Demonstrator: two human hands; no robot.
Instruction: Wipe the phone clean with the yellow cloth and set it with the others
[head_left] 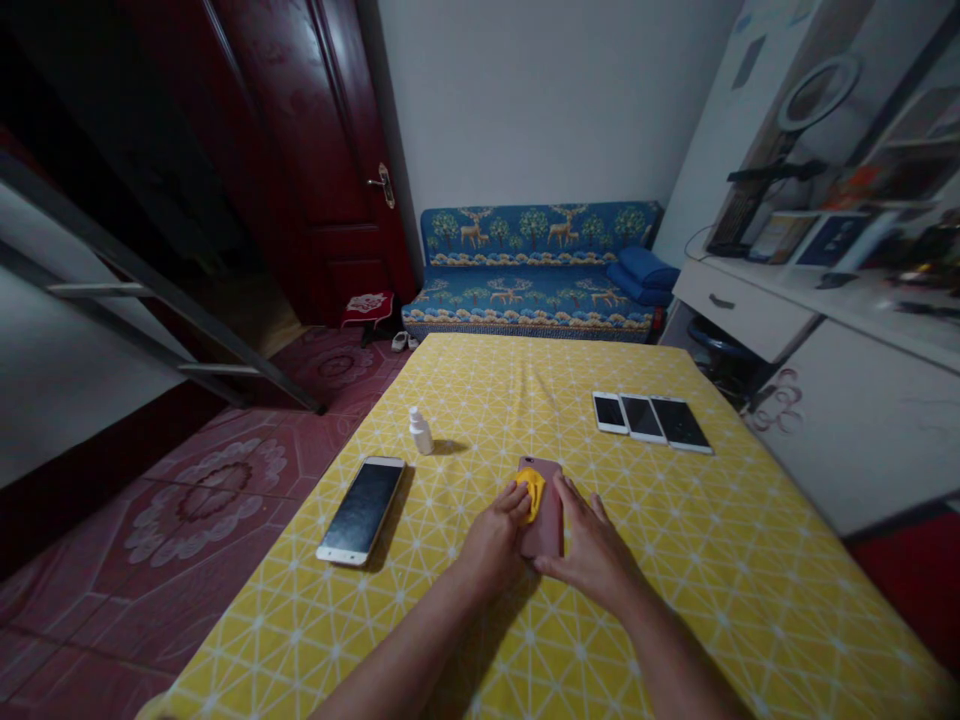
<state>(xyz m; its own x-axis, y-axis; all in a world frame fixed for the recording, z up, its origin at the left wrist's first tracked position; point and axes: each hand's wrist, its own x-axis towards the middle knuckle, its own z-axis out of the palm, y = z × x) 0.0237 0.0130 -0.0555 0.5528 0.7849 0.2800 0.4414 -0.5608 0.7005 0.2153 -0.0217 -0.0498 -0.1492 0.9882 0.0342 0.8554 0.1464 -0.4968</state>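
Note:
A pink smartphone (549, 520) lies back up on the yellow patterned tablecloth (480, 400), its camera at the far end. My left hand (495, 530) presses a yellow cloth (532, 490) onto the upper left of the phone's back; the fingers are bunched on the cloth. Along the phone's right edge and near corner, my right hand (596, 550) grips it between thumb and fingers. A white spray bottle (421, 432) stands upright to the left, beyond a larger phone (363, 510) lying screen up near the table's left edge.
Three phones lie side by side at the right: a small one (610, 412), a middle one (643, 418) and a large one (680, 424). Behind the table is a blue sofa (517, 285). A white cabinet (847, 390) stands right, a metal ladder (150, 285) left.

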